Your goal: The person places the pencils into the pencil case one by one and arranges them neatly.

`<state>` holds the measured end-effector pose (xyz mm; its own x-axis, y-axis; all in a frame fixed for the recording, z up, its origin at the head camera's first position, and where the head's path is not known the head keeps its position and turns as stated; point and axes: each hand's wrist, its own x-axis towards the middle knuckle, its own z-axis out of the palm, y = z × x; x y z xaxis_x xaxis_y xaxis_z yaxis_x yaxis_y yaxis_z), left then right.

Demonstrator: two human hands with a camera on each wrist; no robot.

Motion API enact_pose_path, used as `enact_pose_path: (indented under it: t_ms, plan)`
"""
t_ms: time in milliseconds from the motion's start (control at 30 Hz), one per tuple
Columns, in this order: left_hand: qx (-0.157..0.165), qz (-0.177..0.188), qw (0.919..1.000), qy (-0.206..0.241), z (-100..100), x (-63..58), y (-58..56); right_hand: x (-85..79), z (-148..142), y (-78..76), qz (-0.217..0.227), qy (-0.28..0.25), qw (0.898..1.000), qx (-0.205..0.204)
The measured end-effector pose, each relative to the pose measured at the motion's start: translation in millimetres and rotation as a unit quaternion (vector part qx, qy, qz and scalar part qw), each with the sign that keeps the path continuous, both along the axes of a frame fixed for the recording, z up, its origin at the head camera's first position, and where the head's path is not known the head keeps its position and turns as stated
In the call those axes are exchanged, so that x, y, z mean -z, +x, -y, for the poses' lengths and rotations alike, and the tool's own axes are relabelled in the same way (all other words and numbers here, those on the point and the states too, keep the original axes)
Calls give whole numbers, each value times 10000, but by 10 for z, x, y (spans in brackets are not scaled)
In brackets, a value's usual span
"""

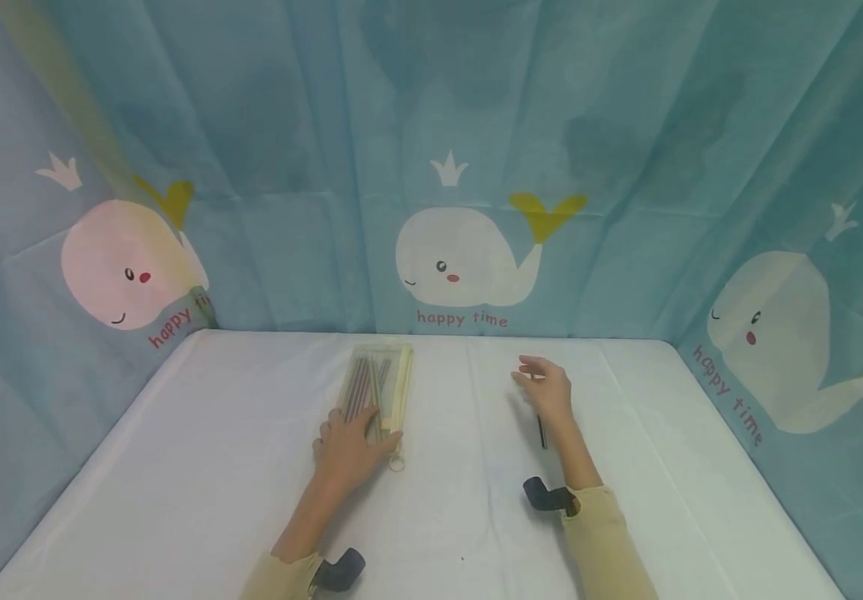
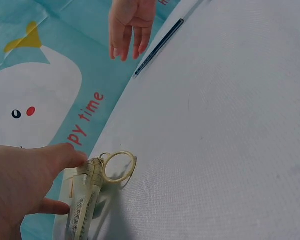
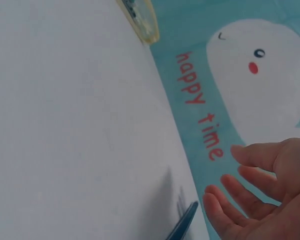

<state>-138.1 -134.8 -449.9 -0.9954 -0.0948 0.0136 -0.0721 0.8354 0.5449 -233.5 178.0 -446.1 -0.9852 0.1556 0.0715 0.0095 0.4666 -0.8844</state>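
A see-through pencil case with pale yellow edging lies on the table, several pencils or pens showing inside it. My left hand rests over its near end with fingers spread. In the left wrist view, the thumb is at the zipper end, beside a gold ring. On the right, my right hand hovers over a slim dark pen, partly hidden under the hand in the head view. Its fingers are loosely bent with nothing between them; the pen shows beside them in the right wrist view.
A white cloth covers the table. Blue curtains with whale prints stand along its far edge and both sides. Each wrist carries a dark strap-on mount.
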Motion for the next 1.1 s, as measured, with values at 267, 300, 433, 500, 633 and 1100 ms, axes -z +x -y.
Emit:
enact_pose_path:
  t_ms: [267, 300, 433, 500, 633, 1100]
  plan:
    - [-1, 9, 10000, -7, 6, 0, 1, 41, -142, 11, 277, -71, 9994, 174]
    - [-2, 15, 10000, -4, 6, 3, -1, 50, -155, 12, 299, -57, 9994, 173]
    - [-4, 19, 10000, -14, 7, 11, -5, 80, -184, 19, 433, -36, 9989, 163]
    - [-7, 17, 10000, -24, 10, 15, -6, 87, -187, 27, 520, -10, 9985, 177]
    - [-1, 11, 10000, -42, 13, 22, -8, 79, -179, 46, 691, 100, 9973, 222]
    - [-4, -72, 10000, -59, -2, 23, -5, 90, -97, 31, 910, 474, 9947, -41]
